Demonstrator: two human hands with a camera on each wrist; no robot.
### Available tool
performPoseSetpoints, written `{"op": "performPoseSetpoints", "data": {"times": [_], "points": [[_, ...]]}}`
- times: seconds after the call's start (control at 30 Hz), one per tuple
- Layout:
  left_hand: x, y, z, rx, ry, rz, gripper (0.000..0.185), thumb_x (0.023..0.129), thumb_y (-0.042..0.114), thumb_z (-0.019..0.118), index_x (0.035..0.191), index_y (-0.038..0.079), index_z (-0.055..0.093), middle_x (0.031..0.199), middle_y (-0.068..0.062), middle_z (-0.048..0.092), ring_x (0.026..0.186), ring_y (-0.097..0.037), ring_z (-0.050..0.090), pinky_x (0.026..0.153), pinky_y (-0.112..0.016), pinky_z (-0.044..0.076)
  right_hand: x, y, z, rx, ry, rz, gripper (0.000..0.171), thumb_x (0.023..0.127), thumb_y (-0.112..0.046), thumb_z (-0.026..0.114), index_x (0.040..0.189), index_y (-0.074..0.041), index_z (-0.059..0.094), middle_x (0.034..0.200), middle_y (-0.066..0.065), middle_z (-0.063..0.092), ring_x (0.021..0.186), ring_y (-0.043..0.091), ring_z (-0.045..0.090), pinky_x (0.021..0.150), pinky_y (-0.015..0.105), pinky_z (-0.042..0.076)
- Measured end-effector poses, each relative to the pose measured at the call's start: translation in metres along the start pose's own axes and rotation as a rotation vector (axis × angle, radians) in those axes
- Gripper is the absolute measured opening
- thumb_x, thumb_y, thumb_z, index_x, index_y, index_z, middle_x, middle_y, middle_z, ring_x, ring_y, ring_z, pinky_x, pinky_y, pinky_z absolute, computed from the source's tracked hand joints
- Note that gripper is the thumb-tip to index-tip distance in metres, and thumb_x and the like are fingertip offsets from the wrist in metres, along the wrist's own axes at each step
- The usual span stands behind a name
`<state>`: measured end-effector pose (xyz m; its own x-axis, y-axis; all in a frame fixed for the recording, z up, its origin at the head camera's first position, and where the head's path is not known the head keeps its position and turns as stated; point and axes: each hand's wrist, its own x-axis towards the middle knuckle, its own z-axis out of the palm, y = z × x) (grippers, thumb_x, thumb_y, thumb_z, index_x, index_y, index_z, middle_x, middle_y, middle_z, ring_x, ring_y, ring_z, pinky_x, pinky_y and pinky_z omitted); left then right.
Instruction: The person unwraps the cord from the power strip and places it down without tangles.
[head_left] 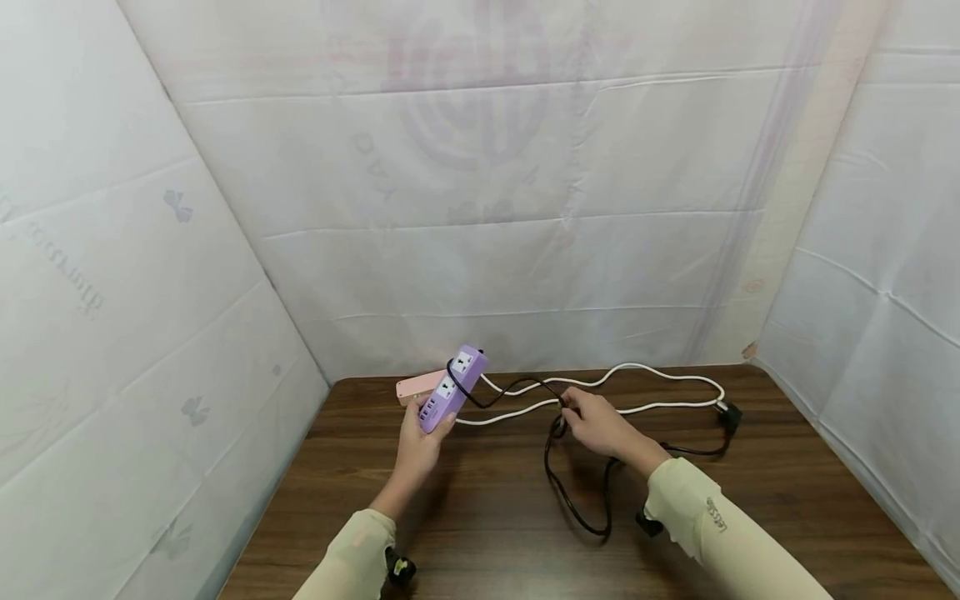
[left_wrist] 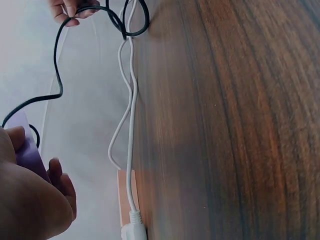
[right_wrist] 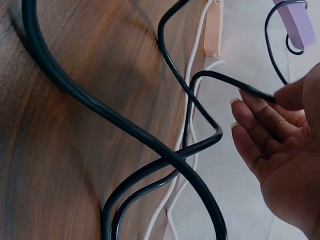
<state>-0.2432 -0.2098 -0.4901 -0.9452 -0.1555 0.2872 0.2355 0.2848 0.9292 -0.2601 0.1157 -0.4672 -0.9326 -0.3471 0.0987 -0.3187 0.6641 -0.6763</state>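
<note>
A purple power strip [head_left: 454, 389], with white sockets and small ports on its face, is held tilted in my left hand [head_left: 420, 433]. Its black cord [head_left: 517, 390] crosses over the strip's face and runs right to my right hand [head_left: 600, 423]. In the right wrist view, the thumb and fingertips of that hand [right_wrist: 280, 130] pinch the black cord [right_wrist: 227, 80]. Below it the rest of the cord hangs in loose loops over the wooden table. The left wrist view shows my left hand [left_wrist: 35, 195] around the purple strip [left_wrist: 30, 152], partly hiding it.
Behind the purple strip a pink power strip [head_left: 420, 384] lies at the table's back edge. Its white cord [head_left: 671, 377] stretches right along the back. A black plug [head_left: 729, 414] lies at the right. White sheeting [head_left: 480, 267] walls the back and sides of the table [head_left: 480, 500].
</note>
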Motion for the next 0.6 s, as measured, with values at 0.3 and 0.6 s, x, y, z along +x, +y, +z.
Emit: {"op": "performPoseSetpoints", "data": {"times": [0.3, 0.6], "points": [[-0.003, 0.002, 0.001, -0.059, -0.067, 0.025, 0.042, 0.096, -0.003, 0.073, 0.131, -0.008, 0.052, 0.123, -0.028, 0.063, 0.103, -0.011, 0.059, 0.089, -0.02, 0.05, 0.004, -0.015, 0.013, -0.082, 0.045, -0.084, 0.041, 0.108, -0.02, 0.061, 0.146, -0.004, 0.056, 0.134, 0.016, 0.071, 0.12, 0.031, 0.071, 0.1, 0.052, 0.058], [-0.009, 0.016, 0.011, -0.109, -0.129, 0.033, 0.044, 0.096, -0.003, 0.073, 0.134, -0.006, 0.051, 0.127, -0.029, 0.063, 0.104, -0.013, 0.059, 0.089, -0.021, 0.052, 0.008, -0.057, 0.035, -0.188, 0.085, -0.338, 0.043, 0.104, -0.019, 0.067, 0.141, 0.003, 0.063, 0.145, 0.023, 0.065, 0.141, 0.043, 0.058, 0.117, 0.062, 0.045]]}}
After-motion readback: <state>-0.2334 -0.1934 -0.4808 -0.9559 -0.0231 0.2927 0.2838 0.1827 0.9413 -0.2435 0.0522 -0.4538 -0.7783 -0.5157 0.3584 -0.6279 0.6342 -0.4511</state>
